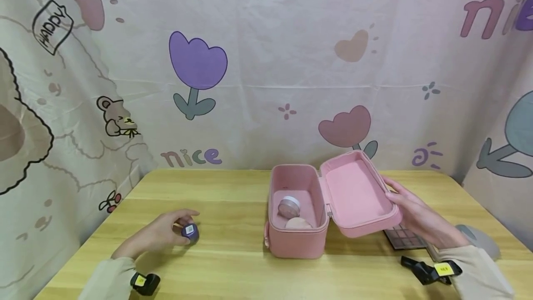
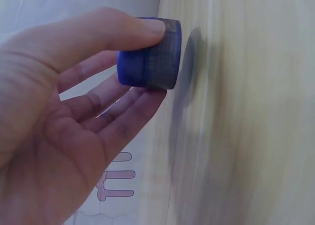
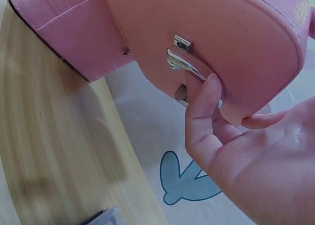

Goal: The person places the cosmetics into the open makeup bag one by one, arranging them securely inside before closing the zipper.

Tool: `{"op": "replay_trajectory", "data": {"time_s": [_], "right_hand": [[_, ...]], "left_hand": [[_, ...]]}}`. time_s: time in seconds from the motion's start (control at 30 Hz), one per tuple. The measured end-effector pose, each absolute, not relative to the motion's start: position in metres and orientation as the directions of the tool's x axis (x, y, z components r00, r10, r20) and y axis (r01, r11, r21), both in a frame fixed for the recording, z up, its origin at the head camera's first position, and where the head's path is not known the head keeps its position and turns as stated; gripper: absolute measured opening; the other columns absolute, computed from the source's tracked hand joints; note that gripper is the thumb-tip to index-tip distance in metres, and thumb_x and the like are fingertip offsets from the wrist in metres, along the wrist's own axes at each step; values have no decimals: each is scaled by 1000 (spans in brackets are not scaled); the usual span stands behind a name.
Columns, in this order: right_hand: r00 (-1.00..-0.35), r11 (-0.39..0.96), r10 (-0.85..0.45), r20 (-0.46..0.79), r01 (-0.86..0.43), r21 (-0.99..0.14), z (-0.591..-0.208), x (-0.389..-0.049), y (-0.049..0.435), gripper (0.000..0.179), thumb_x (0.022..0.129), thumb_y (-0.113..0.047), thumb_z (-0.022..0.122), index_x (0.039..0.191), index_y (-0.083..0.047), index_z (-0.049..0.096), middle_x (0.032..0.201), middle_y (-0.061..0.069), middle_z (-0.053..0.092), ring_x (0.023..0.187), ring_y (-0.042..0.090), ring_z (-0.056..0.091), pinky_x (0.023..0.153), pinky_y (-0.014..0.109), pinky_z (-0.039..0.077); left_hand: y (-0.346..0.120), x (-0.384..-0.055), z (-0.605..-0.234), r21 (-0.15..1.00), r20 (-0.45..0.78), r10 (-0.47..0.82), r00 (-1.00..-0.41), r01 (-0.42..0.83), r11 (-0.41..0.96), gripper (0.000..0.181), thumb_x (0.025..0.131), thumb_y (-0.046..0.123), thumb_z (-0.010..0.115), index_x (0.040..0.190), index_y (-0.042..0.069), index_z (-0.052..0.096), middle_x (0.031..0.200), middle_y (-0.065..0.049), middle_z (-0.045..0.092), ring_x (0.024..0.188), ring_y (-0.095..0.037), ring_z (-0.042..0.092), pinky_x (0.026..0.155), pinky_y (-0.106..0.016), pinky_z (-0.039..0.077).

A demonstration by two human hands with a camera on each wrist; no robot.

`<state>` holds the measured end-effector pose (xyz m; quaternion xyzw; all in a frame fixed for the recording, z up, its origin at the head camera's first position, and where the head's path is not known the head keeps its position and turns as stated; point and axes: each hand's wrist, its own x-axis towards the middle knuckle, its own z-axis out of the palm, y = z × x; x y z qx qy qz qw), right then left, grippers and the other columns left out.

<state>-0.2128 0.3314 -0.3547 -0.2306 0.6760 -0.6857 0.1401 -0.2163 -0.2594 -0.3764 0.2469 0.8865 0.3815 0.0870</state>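
Note:
My left hand [image 1: 160,233] pinches a small blue jar [image 1: 190,232] between thumb and fingers, low over the left part of the table. In the left wrist view the jar [image 2: 153,57] is tipped on its side relative to the camera, its shadow close by on the wood. A pink vanity case [image 1: 296,245] stands with its lid [image 1: 356,189] swung out to the right. By that lid's outer edge my right hand [image 1: 420,214] grips it. The right wrist view shows the thumb against the silver metal handle [image 3: 186,63] on the lid's outside.
Inside the case lie a small clear jar with a white top [image 1: 289,206] and a pale rounded item [image 1: 297,223]. Under the right forearm is a makeup palette [image 1: 404,239]; a grey rounded object [image 1: 480,240] lies farther right. A printed cloth [image 1: 258,119] hangs behind the table [image 1: 220,272].

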Motion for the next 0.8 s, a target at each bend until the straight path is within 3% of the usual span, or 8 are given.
{"op": "replay_trajectory", "data": {"time_s": [0.4, 0.67, 0.8], "right_hand": [[-848, -55, -512, 134, -124, -991, -354, -211, 331, 53, 105, -17, 27, 154, -20, 6, 133, -16, 47, 116, 13, 54, 91, 34, 46], [-866, -28, -486, 116, -117, -993, -354, -209, 331, 54, 105, -18, 28, 153, -17, 4, 133, -15, 44, 115, 12, 53, 90, 34, 46], [-859, -45, -496, 128, -121, -992, -353, -209, 330, 55, 105, -17, 28, 153, -15, 2, 134, -13, 43, 116, 14, 54, 91, 35, 47]], "left_hand": [[-258, -222, -379, 735, 79, 493, -866, 384, 558, 64, 75, 5, 78, 129, -14, 48, 110, -15, 59, 99, -30, 57, 81, -24, 52], [-254, -225, -388, 748, 131, 502, -855, 418, 516, 60, 77, 5, 77, 127, -15, 49, 110, -17, 60, 96, -19, 58, 81, -26, 52], [-251, -224, -391, 760, 144, 496, -857, 416, 499, 60, 76, 1, 77, 126, -16, 49, 109, -18, 60, 96, -20, 59, 81, -25, 52]]}}
